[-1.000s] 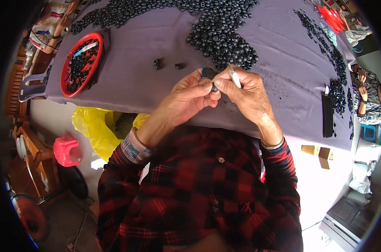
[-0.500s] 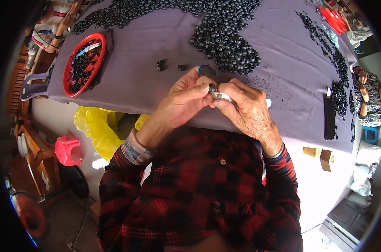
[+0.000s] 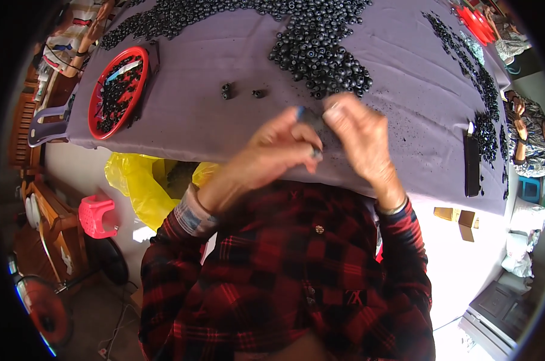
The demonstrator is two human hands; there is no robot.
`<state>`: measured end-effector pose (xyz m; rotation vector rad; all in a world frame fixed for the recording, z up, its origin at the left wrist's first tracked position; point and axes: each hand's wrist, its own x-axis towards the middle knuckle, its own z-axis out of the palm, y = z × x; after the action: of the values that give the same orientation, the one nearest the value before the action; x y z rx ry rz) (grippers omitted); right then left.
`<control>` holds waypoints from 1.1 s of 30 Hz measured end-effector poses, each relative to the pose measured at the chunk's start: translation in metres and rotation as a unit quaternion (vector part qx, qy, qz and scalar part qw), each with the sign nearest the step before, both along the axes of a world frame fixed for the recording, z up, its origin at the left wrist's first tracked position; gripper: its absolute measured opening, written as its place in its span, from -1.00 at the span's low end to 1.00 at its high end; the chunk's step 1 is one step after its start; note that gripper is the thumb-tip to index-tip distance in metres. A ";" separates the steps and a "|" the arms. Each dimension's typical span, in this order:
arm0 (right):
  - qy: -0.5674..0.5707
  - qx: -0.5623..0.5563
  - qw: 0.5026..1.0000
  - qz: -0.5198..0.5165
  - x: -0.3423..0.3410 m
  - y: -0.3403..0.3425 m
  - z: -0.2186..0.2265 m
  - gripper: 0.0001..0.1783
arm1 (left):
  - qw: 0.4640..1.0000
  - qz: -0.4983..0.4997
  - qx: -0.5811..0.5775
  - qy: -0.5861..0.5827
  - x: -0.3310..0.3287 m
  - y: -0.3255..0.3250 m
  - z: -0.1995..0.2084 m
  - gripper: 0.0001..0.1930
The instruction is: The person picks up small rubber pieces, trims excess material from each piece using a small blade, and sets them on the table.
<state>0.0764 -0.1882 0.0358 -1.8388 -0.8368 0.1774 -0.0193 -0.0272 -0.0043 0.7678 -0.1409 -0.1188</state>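
My left hand (image 3: 278, 149) is over the near edge of the cloth, smeared by motion. Its thumb points right, and something small and dark shows near the thumb tip, too blurred to name. A dark cover with a blue edge (image 3: 300, 112) sits on one of its fingers. To its right, my right hand (image 3: 362, 135) is raised with fingers curled and pressed together near the pile; what they hold is hidden by blur. The two hands are apart. Just beyond them spreads a big pile of small, round black pieces (image 3: 326, 57). Two or three loose ones (image 3: 258, 94) lie to the left.
A purple cloth (image 3: 194, 78) covers the table. At left stands a red basin (image 3: 91, 114) with dark bits in it. A black oblong case (image 3: 471, 165) lies at right beside more dark pieces (image 3: 486, 132). A yellow bag (image 3: 131, 180) hangs below the table edge. Other people sit at both sides.
My hands were together, a round black piece in the left fingers and a small silvery thing in the right. They have separated; the right has moved up toward the pile.
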 end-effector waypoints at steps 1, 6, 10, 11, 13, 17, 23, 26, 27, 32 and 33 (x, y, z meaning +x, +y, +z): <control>0.023 0.051 0.998 -0.028 0.010 -0.001 -0.006 -0.79 | 0.999 -0.038 0.029 0.021 -0.003 -0.004 0.003 -0.56; 0.088 0.040 0.995 0.035 0.007 -0.016 0.003 -0.80 | 0.999 0.011 -0.023 0.041 0.009 0.016 -0.002 -0.58; -0.014 0.043 0.995 0.087 0.001 -0.007 0.001 -0.70 | 0.998 0.001 -0.022 0.055 0.009 0.013 -0.004 -0.62; -0.011 0.057 0.992 0.112 -0.004 -0.003 0.003 -0.74 | 0.998 0.008 -0.016 0.064 0.007 0.012 -0.003 -0.62; 0.009 0.092 0.991 0.097 -0.016 0.006 -0.007 -0.80 | 0.997 0.011 -0.009 0.070 0.006 0.012 -0.001 -0.62; 0.004 0.068 0.988 0.140 -0.021 0.005 -0.002 -0.86 | 0.992 -0.056 0.032 0.111 -0.002 0.024 0.000 -0.59; 0.047 -0.026 0.995 0.087 -0.016 0.006 -0.003 -0.89 | 0.987 -0.117 0.010 0.111 -0.007 0.029 -0.004 -0.58; -0.176 -0.134 0.975 -0.021 0.011 0.006 -0.010 -0.86 | 0.956 0.095 0.201 0.192 -0.008 0.027 0.012 -0.53; -0.200 -0.168 0.964 -0.039 0.018 0.007 -0.010 -0.86 | 0.956 0.097 0.201 0.191 -0.007 0.036 0.008 -0.53; -0.254 -0.185 0.948 -0.049 0.038 0.023 -0.027 -0.83 | 0.684 0.310 0.660 0.022 0.004 0.068 -0.004 -0.74; -0.259 -0.219 0.940 -0.049 0.039 0.026 -0.030 -0.82 | 0.682 0.312 0.661 0.022 0.007 0.070 -0.007 -0.74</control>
<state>0.1156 -0.1618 0.0057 -2.3938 -1.1272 -0.2153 -0.0124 0.0426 -0.0110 2.2369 0.3242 0.4923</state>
